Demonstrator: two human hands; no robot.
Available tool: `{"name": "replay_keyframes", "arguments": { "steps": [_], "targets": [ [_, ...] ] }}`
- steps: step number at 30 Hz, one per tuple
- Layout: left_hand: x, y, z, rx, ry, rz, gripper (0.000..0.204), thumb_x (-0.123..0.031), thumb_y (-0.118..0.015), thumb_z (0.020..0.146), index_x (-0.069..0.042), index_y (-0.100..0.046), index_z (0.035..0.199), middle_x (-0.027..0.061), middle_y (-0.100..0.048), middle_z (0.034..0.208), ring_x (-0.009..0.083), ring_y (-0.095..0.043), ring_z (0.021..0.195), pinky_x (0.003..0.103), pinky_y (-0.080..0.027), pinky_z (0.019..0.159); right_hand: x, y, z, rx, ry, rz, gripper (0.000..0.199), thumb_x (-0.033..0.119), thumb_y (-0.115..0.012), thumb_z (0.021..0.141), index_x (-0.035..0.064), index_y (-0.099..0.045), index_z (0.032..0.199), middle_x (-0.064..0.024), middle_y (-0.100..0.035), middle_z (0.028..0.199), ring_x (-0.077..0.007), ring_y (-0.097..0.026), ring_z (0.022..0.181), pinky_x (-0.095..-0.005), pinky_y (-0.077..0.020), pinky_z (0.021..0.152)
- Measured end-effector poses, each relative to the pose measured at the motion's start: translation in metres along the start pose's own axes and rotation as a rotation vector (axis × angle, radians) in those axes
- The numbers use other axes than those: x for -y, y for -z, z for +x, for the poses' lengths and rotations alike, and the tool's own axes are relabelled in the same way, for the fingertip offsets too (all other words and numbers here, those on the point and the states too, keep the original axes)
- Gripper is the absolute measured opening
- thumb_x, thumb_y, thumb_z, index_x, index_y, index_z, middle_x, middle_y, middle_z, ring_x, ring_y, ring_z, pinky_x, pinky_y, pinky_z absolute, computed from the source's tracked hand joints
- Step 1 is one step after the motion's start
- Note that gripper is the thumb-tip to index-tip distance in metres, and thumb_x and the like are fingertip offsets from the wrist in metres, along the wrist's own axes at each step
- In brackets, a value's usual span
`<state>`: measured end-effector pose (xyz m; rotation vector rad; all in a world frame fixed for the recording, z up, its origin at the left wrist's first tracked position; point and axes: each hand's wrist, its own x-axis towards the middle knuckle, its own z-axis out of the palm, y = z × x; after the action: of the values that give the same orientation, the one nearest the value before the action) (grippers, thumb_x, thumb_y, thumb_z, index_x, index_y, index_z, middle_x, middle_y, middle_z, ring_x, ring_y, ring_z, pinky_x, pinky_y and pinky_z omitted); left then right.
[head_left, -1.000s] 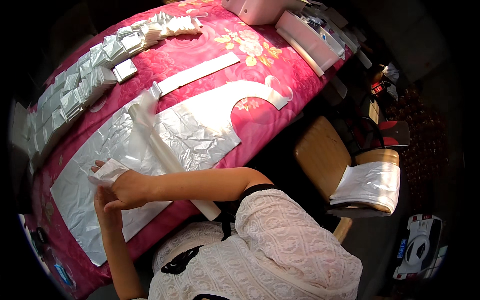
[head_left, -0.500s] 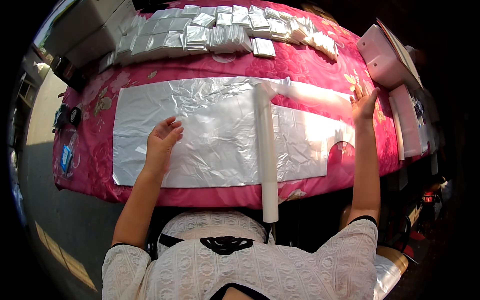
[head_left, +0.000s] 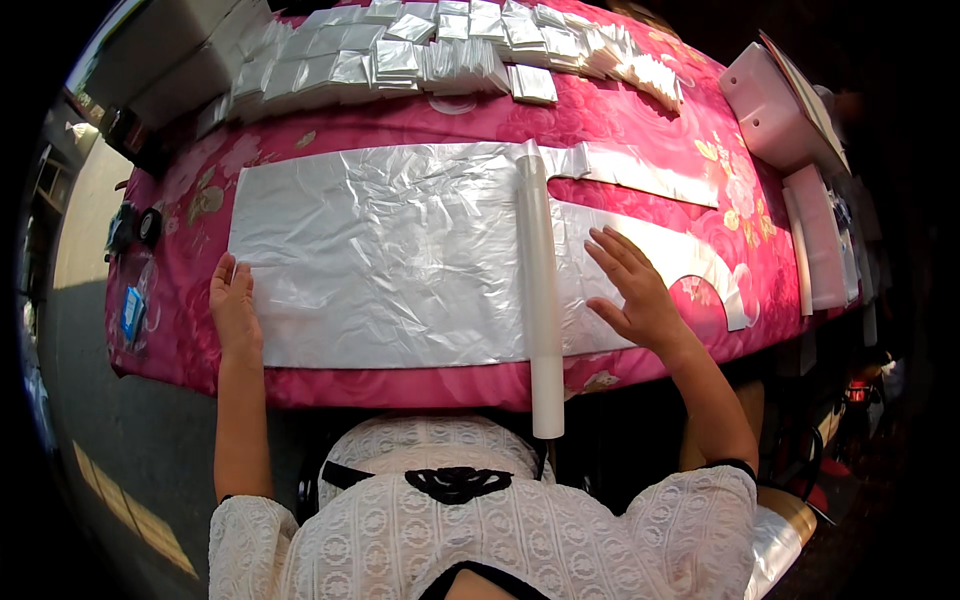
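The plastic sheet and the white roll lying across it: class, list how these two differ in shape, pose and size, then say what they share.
The plastic sheet lies flat and wide across the pink table; the white roll is a narrow cylinder. The sheet runs left to right; the roll runs front to back, its near end past the table edge. The left hand and right hand press on the sheet, not the roll. Both look pale and glossy.

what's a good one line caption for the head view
Both hands, left and right, press flat on a clear plastic sheet over a pink tablecloth.
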<state>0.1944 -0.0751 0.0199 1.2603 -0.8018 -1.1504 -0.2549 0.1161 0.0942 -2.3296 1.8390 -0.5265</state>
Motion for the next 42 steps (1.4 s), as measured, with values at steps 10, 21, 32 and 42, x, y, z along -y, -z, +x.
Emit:
{"name": "replay_keyframes", "arguments": {
  "steps": [10,21,32,42],
  "targets": [
    [-0.027,0.050,-0.023,-0.053,-0.140,-0.005,0.032,-0.005,-0.053,0.086,-0.002,-0.050,0.119,0.0029,-0.052,0.114,0.0081,-0.050,0.098,0.021,-0.041,0.083,0.051,-0.066,0.027,0.216,0.249,0.016,0.070,0.054,-0.045,0.084,0.0068,-0.037,0.135,-0.0135,-0.028,0.144,-0.0316,-0.022,0.135,-0.0456,-0.0145,0.110],
    [-0.025,0.066,-0.065,0.120,-0.114,0.101,0.035,0.000,-0.052,0.085,-0.001,-0.049,0.120,0.0056,-0.051,0.120,0.0129,-0.050,0.106,0.025,-0.042,0.086,0.179,-0.076,0.139,0.197,0.621,0.656,0.043,0.030,-0.057,0.084,0.0056,-0.054,0.118,-0.0123,-0.054,0.122,-0.0319,-0.047,0.117,-0.0410,-0.0395,0.096],
    [-0.017,0.119,-0.099,0.150,-0.045,0.149,0.041,0.004,-0.050,0.084,0.000,-0.044,0.125,0.0071,-0.048,0.126,0.0115,-0.051,0.102,0.025,-0.040,0.092,0.156,-0.154,0.201,0.200,0.695,0.093,0.061,0.048,-0.045,0.087,0.0086,-0.039,0.133,-0.0102,-0.030,0.144,-0.0283,-0.022,0.135,-0.0450,-0.0182,0.109],
    [-0.018,0.093,-0.133,0.233,-0.292,1.042,0.062,-0.015,-0.070,0.074,0.001,-0.039,0.126,0.0175,-0.042,0.119,0.0279,-0.053,0.096,0.035,-0.044,0.085,0.287,-0.229,0.279,-0.072,0.475,0.113,0.045,0.022,-0.051,0.082,0.0027,-0.050,0.122,-0.0148,-0.048,0.128,-0.0308,-0.031,0.130,-0.0439,-0.0191,0.108]
  ]
}}
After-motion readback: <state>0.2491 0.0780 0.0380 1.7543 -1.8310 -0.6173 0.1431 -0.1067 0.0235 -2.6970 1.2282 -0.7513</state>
